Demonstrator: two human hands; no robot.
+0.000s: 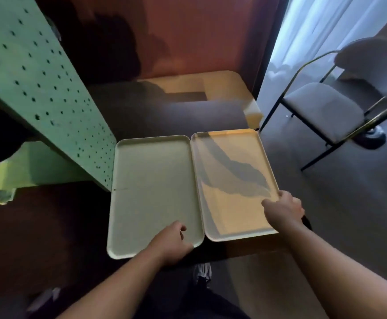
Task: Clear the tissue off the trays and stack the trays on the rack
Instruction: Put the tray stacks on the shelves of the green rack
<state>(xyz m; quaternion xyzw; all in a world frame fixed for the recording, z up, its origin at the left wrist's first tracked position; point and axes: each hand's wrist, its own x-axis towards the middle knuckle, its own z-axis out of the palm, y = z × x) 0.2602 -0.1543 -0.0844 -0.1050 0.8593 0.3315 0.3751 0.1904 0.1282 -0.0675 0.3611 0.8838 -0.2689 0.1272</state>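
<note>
I see two pale, shallow rectangular plastic trays lying side by side, long edges touching, on the dark table [165,116], with no tissue visible on either. My left hand [173,241] curls over the near rim of the left tray [151,185], gripping it; my right hand [283,207] pinches the right rim of the right tray [229,180]. I judge that both grips ready a lift toward the green perforated metal rack [38,93] just left of them.
</note>
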